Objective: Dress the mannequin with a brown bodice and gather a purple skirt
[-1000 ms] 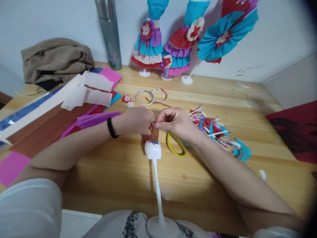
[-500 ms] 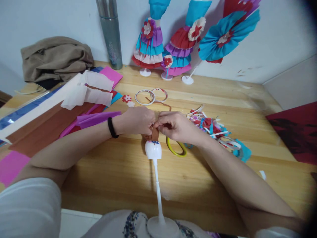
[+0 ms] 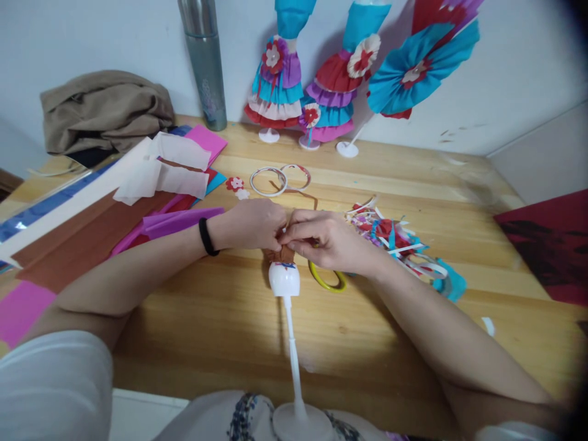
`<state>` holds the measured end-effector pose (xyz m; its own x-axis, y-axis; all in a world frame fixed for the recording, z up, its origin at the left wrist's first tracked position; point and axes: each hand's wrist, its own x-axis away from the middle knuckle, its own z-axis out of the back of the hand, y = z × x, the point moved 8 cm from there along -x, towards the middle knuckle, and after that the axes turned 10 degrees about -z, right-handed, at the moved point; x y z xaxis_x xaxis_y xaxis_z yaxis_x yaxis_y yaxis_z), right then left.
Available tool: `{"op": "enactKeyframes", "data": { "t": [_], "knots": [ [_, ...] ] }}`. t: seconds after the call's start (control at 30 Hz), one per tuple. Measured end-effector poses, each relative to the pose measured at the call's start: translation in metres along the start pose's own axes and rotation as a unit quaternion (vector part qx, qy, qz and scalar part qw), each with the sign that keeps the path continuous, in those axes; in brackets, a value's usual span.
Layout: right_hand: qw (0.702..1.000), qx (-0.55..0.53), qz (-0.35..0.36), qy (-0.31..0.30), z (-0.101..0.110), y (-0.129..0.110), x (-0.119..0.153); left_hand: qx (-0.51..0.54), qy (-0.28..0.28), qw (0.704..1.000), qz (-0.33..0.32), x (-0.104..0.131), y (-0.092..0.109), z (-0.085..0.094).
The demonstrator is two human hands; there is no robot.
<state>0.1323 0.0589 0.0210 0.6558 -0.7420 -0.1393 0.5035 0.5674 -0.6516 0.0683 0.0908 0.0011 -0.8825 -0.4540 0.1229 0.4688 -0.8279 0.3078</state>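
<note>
A white plastic piece with a rounded cup (image 3: pixel 283 280), a thin stem (image 3: pixel 294 352) and a round base (image 3: pixel 303 422) lies with its base against my lap. Brown crepe paper (image 3: pixel 287 253) sits at the cup's far end, where small blue and red marks show. My left hand (image 3: pixel 257 223), with a black band at the wrist, is closed on the paper from the left. My right hand (image 3: pixel 321 239) pinches it from the right, thumb and fingertips meeting the left fingers. The fingers hide much of the paper. Yellow scissor handles (image 3: pixel 328 278) lie under my right hand.
Left are crepe paper sheets (image 3: pixel 87 236) and a brown cloth (image 3: pixel 108 113). A bottle (image 3: pixel 206 79) and paper-dressed figures (image 3: pixel 280 79) stand at the wall. Rolls of tape (image 3: pixel 269 182) and paper flowers (image 3: pixel 235 184) lie ahead, paper scraps (image 3: pixel 390 236) right.
My right hand has shifted slightly left and down, its fingertips now closer to the cup on the brown crepe paper. My left hand stays nearly in place.
</note>
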Motion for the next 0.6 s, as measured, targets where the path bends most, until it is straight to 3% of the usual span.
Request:
{"op": "enactKeyframes", "data": {
  "t": [0.4, 0.6],
  "knots": [
    [0.993, 0.118, -0.005, -0.012, -0.0072, 0.0052, 0.001, -0.022, -0.017, 0.999, 0.017, 0.0012, 0.002, 0.0018],
    [0.989, 0.14, -0.04, -0.026, -0.0085, 0.0087, 0.0006, -0.04, -0.02, 0.998, 0.036, 0.0056, 0.0063, 0.0047]
  ]
}}
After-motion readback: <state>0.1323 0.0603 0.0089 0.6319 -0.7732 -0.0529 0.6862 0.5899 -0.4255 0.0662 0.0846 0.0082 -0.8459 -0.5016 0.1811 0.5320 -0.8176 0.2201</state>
